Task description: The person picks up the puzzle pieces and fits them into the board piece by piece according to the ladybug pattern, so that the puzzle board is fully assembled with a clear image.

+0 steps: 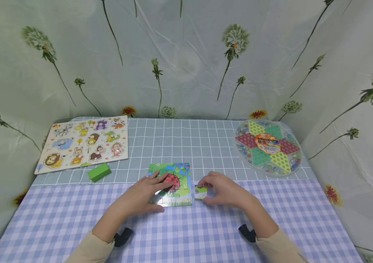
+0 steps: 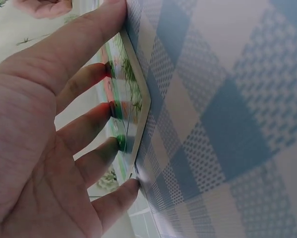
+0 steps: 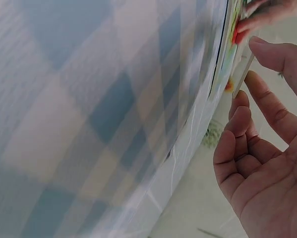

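Observation:
A jigsaw puzzle with a red ladybug on green [image 1: 184,200] lies flat on the table in front of the person. My left hand [image 1: 142,194] rests on it with fingers spread; in the left wrist view the fingertips touch the picture [image 2: 132,99] and the thumb is at its near edge. Just right of the puzzle, my right hand [image 1: 225,191] pinches a green and pale puzzle piece [image 1: 201,193] between thumb and fingers. The right wrist view shows this piece [image 3: 244,74] edge-on, held above the cloth, with the other fingers curled inward.
An animal puzzle board [image 1: 84,144] lies at the back left, with a green block [image 1: 99,172] before it. At the back right is a round Chinese checkers board [image 1: 267,147]. A checked cloth [image 1: 186,237] covers the table, and a dandelion-print curtain [image 1: 186,54] hangs behind.

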Action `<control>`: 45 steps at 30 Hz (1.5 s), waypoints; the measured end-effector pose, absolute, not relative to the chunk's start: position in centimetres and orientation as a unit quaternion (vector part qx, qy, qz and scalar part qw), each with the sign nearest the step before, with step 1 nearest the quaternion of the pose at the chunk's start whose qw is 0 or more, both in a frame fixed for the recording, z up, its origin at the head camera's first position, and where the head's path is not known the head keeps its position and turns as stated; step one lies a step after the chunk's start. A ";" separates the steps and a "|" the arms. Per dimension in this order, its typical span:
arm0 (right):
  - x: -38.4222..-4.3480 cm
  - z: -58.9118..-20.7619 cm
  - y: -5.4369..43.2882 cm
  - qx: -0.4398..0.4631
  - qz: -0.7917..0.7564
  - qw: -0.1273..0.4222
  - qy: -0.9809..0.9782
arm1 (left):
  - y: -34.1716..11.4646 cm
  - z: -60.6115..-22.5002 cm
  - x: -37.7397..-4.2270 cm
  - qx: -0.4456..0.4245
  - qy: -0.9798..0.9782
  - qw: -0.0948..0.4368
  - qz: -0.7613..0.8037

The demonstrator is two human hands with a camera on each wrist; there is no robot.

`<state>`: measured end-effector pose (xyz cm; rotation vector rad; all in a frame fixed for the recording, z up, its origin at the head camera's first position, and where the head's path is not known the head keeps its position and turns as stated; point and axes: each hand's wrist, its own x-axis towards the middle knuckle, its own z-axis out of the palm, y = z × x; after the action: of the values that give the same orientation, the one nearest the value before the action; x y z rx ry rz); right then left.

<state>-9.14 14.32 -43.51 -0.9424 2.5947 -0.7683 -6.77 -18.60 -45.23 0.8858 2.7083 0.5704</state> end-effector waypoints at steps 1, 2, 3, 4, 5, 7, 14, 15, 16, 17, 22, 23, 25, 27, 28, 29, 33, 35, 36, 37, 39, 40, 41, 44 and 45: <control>-9.2 -43.6 14.1 -0.330 -0.267 0.140 0.894 | -18.6 -45.2 -6.8 0.303 0.926 0.116 0.192; -9.3 -43.6 13.8 -0.332 -0.269 0.144 0.893 | -18.6 -45.2 -6.8 0.303 0.927 0.114 0.189; -9.3 -43.7 13.6 -0.337 -0.269 0.146 0.890 | -18.5 -45.2 -6.8 0.303 0.928 0.111 0.186; -9.4 -43.7 13.4 -0.341 -0.268 0.147 0.889 | -18.5 -45.2 -6.9 0.303 0.929 0.108 0.185; -9.4 -43.8 13.1 -0.343 -0.267 0.148 0.888 | -18.5 -45.2 -6.8 0.302 0.929 0.106 0.183; -9.4 -43.9 12.7 -0.348 -0.265 0.148 0.887 | -18.5 -45.1 -6.8 0.302 0.930 0.102 0.182; -9.6 -43.8 11.2 -0.357 -0.257 0.152 0.885 | -18.1 -44.8 -6.8 0.303 0.933 0.090 0.169; -9.7 -43.8 11.0 -0.359 -0.255 0.153 0.885 | -18.1 -44.8 -6.8 0.304 0.934 0.089 0.168; -9.7 -43.8 10.7 -0.360 -0.253 0.154 0.885 | -18.1 -44.8 -6.8 0.304 0.934 0.087 0.167; -9.7 -43.8 10.5 -0.364 -0.249 0.154 0.884 | -18.1 -44.8 -6.8 0.305 0.934 0.085 0.166; -10.0 -44.1 9.6 -0.375 -0.237 0.160 0.882 | -18.1 -45.0 -6.9 0.306 0.934 0.084 0.165; -10.0 -44.2 9.5 -0.376 -0.235 0.160 0.882 | -18.2 -45.1 -6.9 0.305 0.934 0.084 0.165; -10.0 -44.2 9.3 -0.376 -0.232 0.163 0.882 | -18.2 -45.1 -6.9 0.304 0.934 0.085 0.164; -10.1 -44.3 9.1 -0.374 -0.231 0.168 0.883 | -18.1 -45.0 -6.9 0.303 0.934 0.088 0.164; -10.1 -44.4 9.0 -0.373 -0.230 0.169 0.883 | -18.1 -45.0 -6.9 0.303 0.935 0.090 0.164; -10.1 -44.4 8.9 -0.371 -0.230 0.172 0.883 | -18.1 -44.9 -6.8 0.302 0.935 0.092 0.164; -10.2 -44.6 8.7 -0.373 -0.228 0.174 0.882 | -18.0 -44.8 -6.7 0.301 0.934 0.094 0.166; -10.2 -44.6 8.6 -0.374 -0.227 0.174 0.882 | -18.0 -44.9 -6.7 0.300 0.935 0.093 0.165; -10.2 -44.6 8.5 -0.375 -0.227 0.173 0.882 | -18.0 -44.9 -6.7 0.300 0.935 0.092 0.164; -10.3 -44.7 8.5 -0.375 -0.226 0.172 0.882 | -18.0 -44.9 -6.7 0.300 0.935 0.091 0.164; -10.3 -44.7 8.4 -0.375 -0.227 0.173 0.882 | -18.1 -45.0 -6.7 0.300 0.936 0.090 0.162; -10.3 -44.7 8.4 -0.374 -0.227 0.174 0.882 | -18.1 -45.1 -6.8 0.301 0.936 0.090 0.161; -10.3 -44.6 8.4 -0.373 -0.228 0.176 0.882 | -18.1 -45.1 -6.8 0.301 0.936 0.090 0.160; -10.3 -44.6 8.3 -0.370 -0.228 0.179 0.883 | -18.1 -45.2 -6.8 0.300 0.936 0.093 0.160; -10.3 -44.5 8.3 -0.370 -0.227 0.179 0.883 | -18.1 -45.2 -6.9 0.299 0.936 0.094 0.160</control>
<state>-10.34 8.27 -44.55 -1.0447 2.4961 -0.6425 -6.87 -18.12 -45.24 0.8862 2.7778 0.4737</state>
